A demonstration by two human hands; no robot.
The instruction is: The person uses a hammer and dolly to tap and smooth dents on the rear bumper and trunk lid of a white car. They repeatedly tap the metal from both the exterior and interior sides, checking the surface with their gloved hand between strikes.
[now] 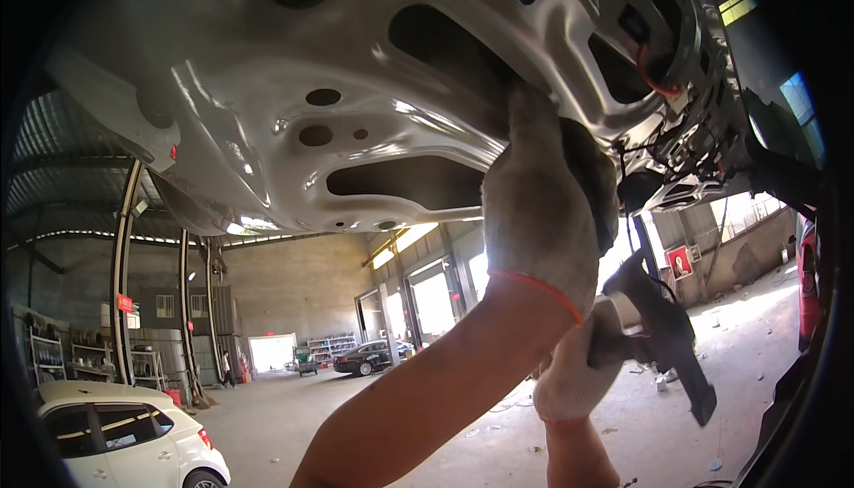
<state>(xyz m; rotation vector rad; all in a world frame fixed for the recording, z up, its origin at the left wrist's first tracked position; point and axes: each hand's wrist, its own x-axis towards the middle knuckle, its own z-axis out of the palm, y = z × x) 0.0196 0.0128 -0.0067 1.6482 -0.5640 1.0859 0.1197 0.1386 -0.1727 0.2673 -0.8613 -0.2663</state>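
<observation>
While both gloved hands work overhead, the scene reads like this:

Left hand: the left hand, in a pale knit glove with an orange cuff, reaches up against the underside of the raised silver panel; its fingertips go into a dark cut-out in the metal, so whether that grip is spread or pressed together cannot be told.

Right hand: the right hand, gloved the same way, sits below and just right of the left one; its grip is pressed together around the handle of a dark hammer.

Hammer: held in the right grip, its handle slants down and to the right, away from the wrist, and its head sits up near the left hand's cuff; it is clear of the panel.

Panel: bare stamped sheet metal with oval and round holes, directly above both grips; the left glove touches it.

Wiring: black and red wires and a latch-like part hang from the panel's edge, up and right of the left grip.

Far beyond the grips: a white car low on the left, a dark car deep in the workshop hall, and a concrete floor with scattered scraps.
</observation>
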